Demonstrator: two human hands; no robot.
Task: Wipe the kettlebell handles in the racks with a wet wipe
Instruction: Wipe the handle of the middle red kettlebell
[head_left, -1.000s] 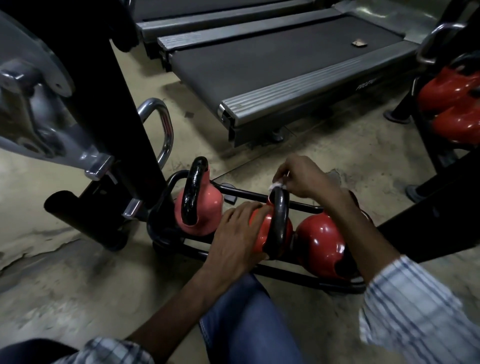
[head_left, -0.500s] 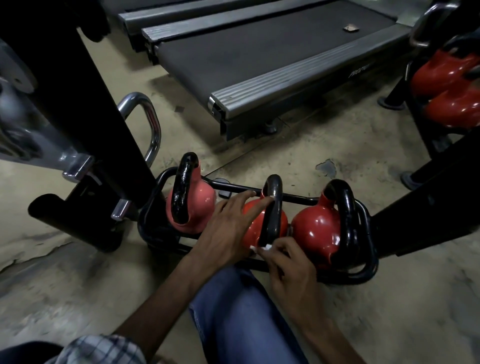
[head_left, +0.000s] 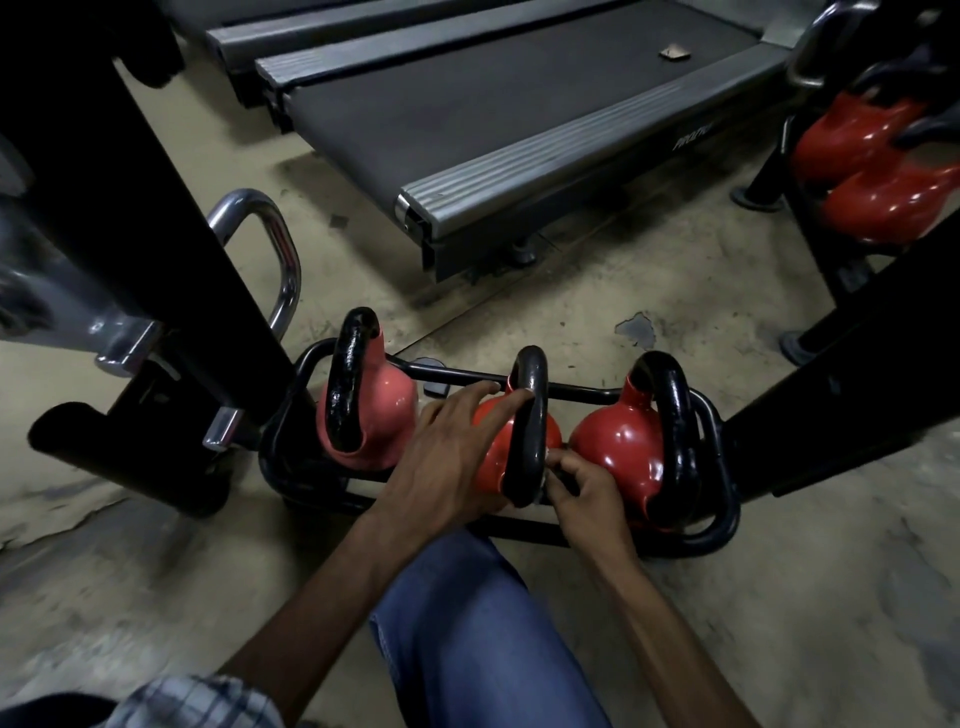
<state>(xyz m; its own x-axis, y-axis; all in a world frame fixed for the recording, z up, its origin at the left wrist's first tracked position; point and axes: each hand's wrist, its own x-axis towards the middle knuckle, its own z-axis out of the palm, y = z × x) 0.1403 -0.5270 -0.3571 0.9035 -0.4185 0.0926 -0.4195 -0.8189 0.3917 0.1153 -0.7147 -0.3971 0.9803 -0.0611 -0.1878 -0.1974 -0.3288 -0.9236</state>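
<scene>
The stained concrete floor (head_left: 519, 291) runs out to a grey treadmill deck (head_left: 519, 104) on the far side, and in front of me sits the low black tube rack (head_left: 722, 519) with three bells in a row. I work on the middle red kettlebell (head_left: 493, 441). My left hand (head_left: 447, 457) lies spread over its near-left shoulder, fingers straight, the tips reaching its black loop handle (head_left: 530, 415) to steady it. My right hand (head_left: 587, 488) is curled and pinches the white wet wipe (head_left: 546, 457) against the near, lower right side of that handle; only slivers of white show past my fingers. The gap here is tight, since the glossy red kettlebell (head_left: 618, 447) on the right sits just beside my knuckles, so a hard stroke could jam or scrape them. The wipe looks bunched very small, and I judge it could slip from the pinch and drop through the rack onto the dirty floor. With so little cloth out, I may also miss the handle's inner face. The paler pink-red kettlebell (head_left: 384, 410) on the left stands apart from both hands.
</scene>
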